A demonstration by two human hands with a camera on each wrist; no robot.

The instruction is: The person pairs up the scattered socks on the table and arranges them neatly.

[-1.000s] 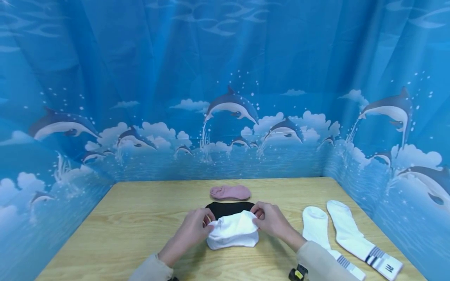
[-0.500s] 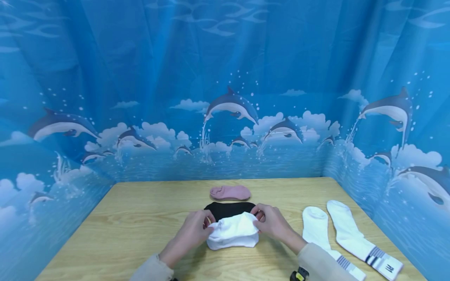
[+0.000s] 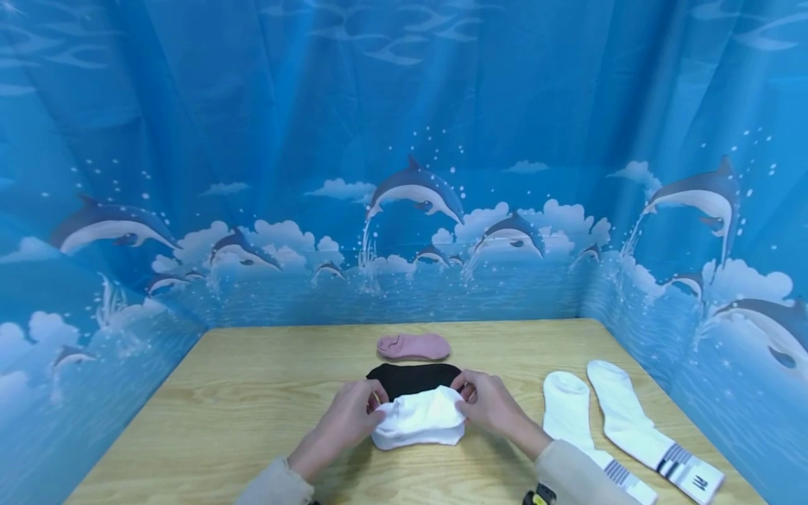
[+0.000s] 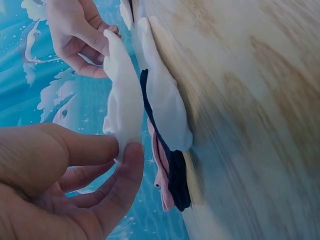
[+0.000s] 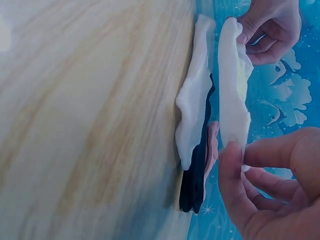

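Note:
Both hands hold a short white sock [image 3: 421, 408] stretched sideways between them. My left hand [image 3: 349, 414] pinches one end between thumb and forefinger. At the opposite end, my right hand [image 3: 491, 405] has the same kind of pinch. Under the held sock lies a second white sock [image 3: 418, 438]; both wrist views show a gap between the held sock [image 4: 122, 92] and the lying sock [image 4: 165, 100]. Just behind them is a black pair of socks [image 3: 413, 377], its front edge hidden by the white sock. Farther back lies a pink pair of socks [image 3: 413, 346].
Two longer white socks with dark stripes, a left one [image 3: 566, 407] and a right one [image 3: 631, 417], lie on the right side of the wooden table [image 3: 252, 393]. A blue dolphin-print curtain [image 3: 303, 140] surrounds the table's back and sides.
Both hands have drawn the held white sock slightly toward the person, and a little more of the black pair shows behind it. The other socks stay where they were.

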